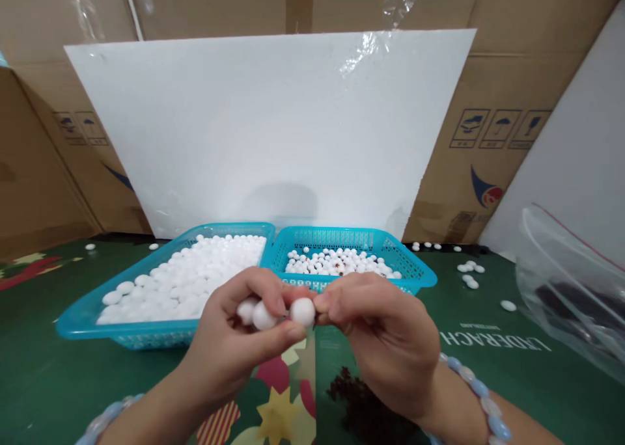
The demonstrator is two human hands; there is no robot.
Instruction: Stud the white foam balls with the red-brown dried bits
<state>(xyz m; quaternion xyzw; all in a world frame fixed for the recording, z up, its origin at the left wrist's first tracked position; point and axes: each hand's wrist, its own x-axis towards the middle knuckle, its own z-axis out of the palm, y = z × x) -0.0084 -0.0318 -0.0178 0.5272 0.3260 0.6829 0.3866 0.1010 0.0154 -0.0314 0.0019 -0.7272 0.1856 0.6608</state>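
Note:
My left hand [234, 341] cups a few white beads [261, 315] against its fingers. My right hand [385, 334] pinches one white bead [303, 310] at the fingertips, right beside the left thumb. Both hands hover in front of two turquoise baskets. The left basket [83, 315] is filled with white beads. The right basket [420, 276] holds a thinner layer of white beads, some showing dark spots. A small pile of dark brown bits [361, 406] lies on the green mat under my right wrist.
A white foam board [273, 126] leans against cardboard boxes [508, 107] behind the baskets. A clear zip bag [571, 289] with dark contents sits at the right. Loose white beads [471, 272] are scattered on the green printed mat [49, 380].

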